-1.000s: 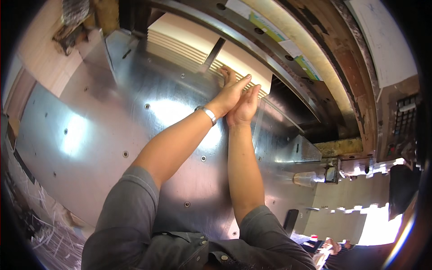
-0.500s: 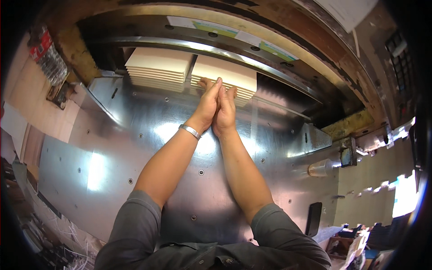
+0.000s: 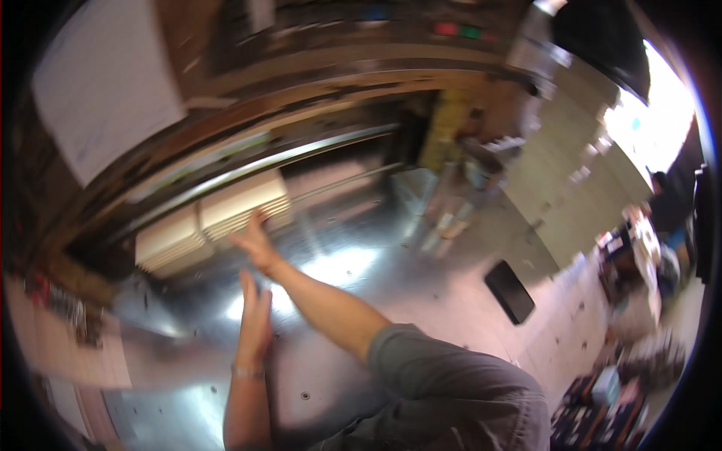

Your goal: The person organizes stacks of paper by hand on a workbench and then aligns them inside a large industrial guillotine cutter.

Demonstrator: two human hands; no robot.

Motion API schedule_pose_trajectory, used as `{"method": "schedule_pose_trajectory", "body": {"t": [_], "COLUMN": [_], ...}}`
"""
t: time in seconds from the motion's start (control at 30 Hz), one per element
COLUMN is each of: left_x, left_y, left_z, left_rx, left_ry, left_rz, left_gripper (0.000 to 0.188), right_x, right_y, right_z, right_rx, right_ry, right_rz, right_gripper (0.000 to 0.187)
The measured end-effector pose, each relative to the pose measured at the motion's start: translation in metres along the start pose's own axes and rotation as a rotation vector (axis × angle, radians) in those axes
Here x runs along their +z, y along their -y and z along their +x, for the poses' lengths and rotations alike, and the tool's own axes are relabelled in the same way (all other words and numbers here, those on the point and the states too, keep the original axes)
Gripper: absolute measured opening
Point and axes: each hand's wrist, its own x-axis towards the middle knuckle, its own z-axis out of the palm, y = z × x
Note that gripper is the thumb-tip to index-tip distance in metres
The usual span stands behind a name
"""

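Observation:
Two stacks of cream-coloured sheets or boards [image 3: 244,201] [image 3: 169,239] sit side by side at the back of a shiny metal table [image 3: 331,301], under a long bright metal bar. My right hand [image 3: 257,246] reaches to the front of the right stack with its fingers apart; whether it touches the edges I cannot tell. Nothing shows in its grasp. Nearer to me, my left hand [image 3: 256,319] is raised off the stacks, fingers stretched out and holding nothing. A band [image 3: 247,370] circles my left wrist. Motion blurs much of the picture.
A dark phone [image 3: 510,292] lies on the right of the table. Beyond it stands a blurred, pale cup [image 3: 451,225]. Metal side guides [image 3: 414,197] flank the table's back. A large white sheet [image 3: 105,90] hangs at upper left, and cluttered goods [image 3: 602,406] fill the lower right.
My view has swung to the right and tilted. The hands, pressed together at the right stack before, are now apart; the left has drawn back toward me while the right stays near the stack.

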Motion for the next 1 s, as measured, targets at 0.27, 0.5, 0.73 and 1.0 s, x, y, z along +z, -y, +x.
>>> {"method": "schedule_pose_trajectory", "body": {"t": [0.27,0.5,0.73,1.0], "left_x": [0.035,0.018,0.015,0.031], "left_y": [-0.009,0.019,0.032,0.011], "left_z": [-0.098,-0.104,-0.101,-0.102], "left_rx": [0.334,0.294,0.363,0.289], "left_ry": [-0.165,-0.297,-0.221,-0.253], "left_rz": [0.479,0.353,0.288,0.347], "left_gripper": [0.035,0.043,0.049,0.046], "right_x": [-0.032,-0.121,-0.278,-0.441], "right_y": [0.036,0.110,0.395,0.568], "right_z": [-0.035,-0.218,-0.354,-0.413], "right_rx": [0.089,-0.071,-0.350,-0.695], "right_ry": [-0.023,0.609,-0.467,-1.197], "right_rz": [-0.303,-0.731,-1.243,-2.173], "right_gripper": [0.122,0.094,0.049,0.067]}}
